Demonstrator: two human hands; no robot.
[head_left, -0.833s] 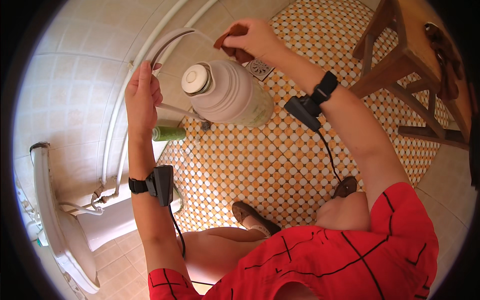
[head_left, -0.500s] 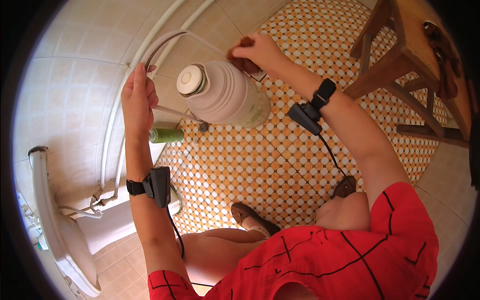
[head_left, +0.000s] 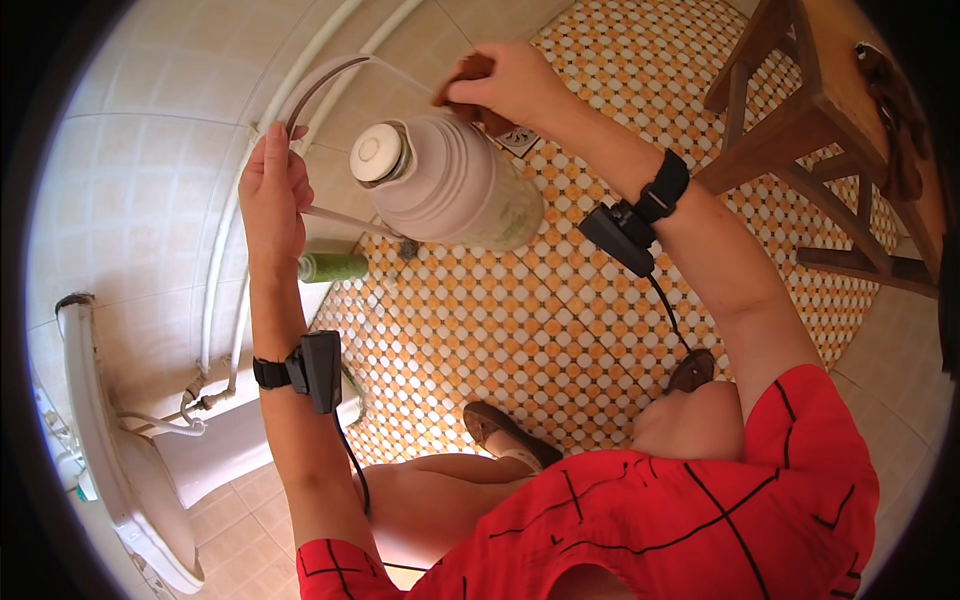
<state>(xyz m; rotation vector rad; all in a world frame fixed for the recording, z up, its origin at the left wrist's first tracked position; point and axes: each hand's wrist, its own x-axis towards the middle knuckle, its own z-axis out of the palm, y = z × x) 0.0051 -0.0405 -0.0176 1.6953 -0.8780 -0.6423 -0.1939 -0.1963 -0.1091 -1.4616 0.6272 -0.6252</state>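
A pale thermos flask [head_left: 450, 185] with a white round stopper [head_left: 378, 152] stands on the tiled floor in front of me. Its hoop handle [head_left: 333, 80] is raised, and my left hand [head_left: 275, 190] is closed round the left part of it. A brown cloth [head_left: 472, 88] is bunched in my right hand [head_left: 515, 85], whose fingers are closed on it. The cloth lies against the handle's far right end, by the flask's shoulder. What the cloth covers there is hidden.
Left of the flask, a green cylindrical container [head_left: 335, 267] lies near the wall pipes [head_left: 225, 240]. A white sink [head_left: 150, 500] is at the left. On the right stands a wooden stool [head_left: 770, 130] with a dark brown cloth [head_left: 890, 120] on it. A floor drain [head_left: 520, 143] shows behind the flask.
My right hand with the brown cloth has moved a little up and left along the handle, uncovering more of the floor drain. My left hand keeps its hold, nearly still.
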